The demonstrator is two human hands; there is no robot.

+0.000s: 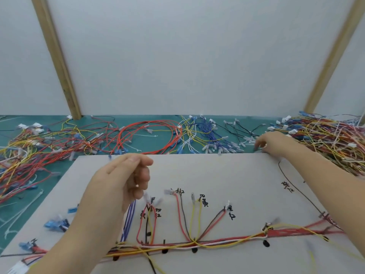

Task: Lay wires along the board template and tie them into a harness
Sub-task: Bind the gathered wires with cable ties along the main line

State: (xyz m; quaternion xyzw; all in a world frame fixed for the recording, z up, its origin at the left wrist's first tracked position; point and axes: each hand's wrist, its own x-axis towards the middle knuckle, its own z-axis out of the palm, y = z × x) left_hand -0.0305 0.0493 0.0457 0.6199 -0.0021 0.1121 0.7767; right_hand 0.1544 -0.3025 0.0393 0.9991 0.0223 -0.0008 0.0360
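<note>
Most wires (197, 243) already lie along my board template (217, 175), branches fanned out to their labels. My left hand (120, 180) pinches the blue-white strands; my right hand (274, 144) reaches to the bench pile, grip unclear. Tying remains.

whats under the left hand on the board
Blue and white striped wires emerge below the left hand and run down to the main bundle. Their upper ends are hidden by the hand.
</note>
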